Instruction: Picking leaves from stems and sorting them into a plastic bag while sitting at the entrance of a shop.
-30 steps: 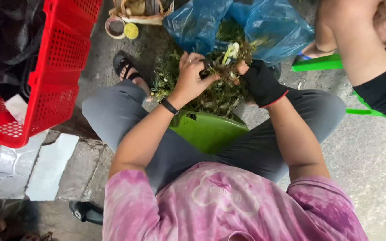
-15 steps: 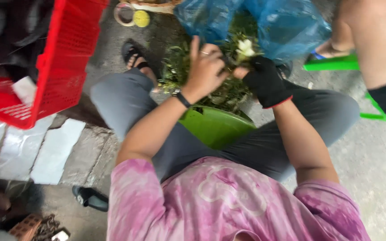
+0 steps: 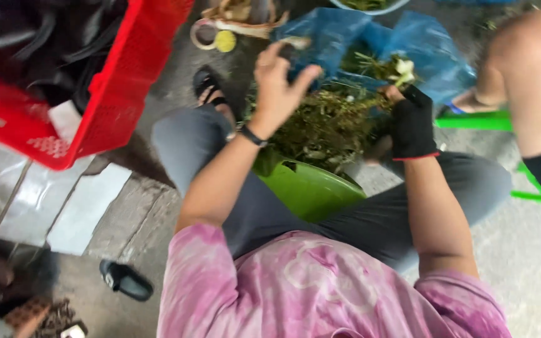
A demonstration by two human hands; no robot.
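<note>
A person in a pink tie-dyed shirt and grey trousers is sitting low, knees spread, with a green plastic tub resting between the legs. Just beyond the tub a heap of green leafy stems is lying on the ground, spilling against a blue plastic bag.

The left hand is hovering over the near edge of the heap with its fingers spread wide and loose — it is gripping nothing that can be made out, though motion blur is softening the fingertips. A dark band is sitting on that wrist. The right hand, wearing a black fingerless glove with a red cuff, is curled tightly around a bunch of stems with pale flower heads poking up above the fist — right at the mouth of the blue bag.

To the left a red plastic crate is standing tilted, with dark cloth inside. A sandalled foot is showing beside the heap. At the far right another person's bare leg is resting beside a green stool.
</note>
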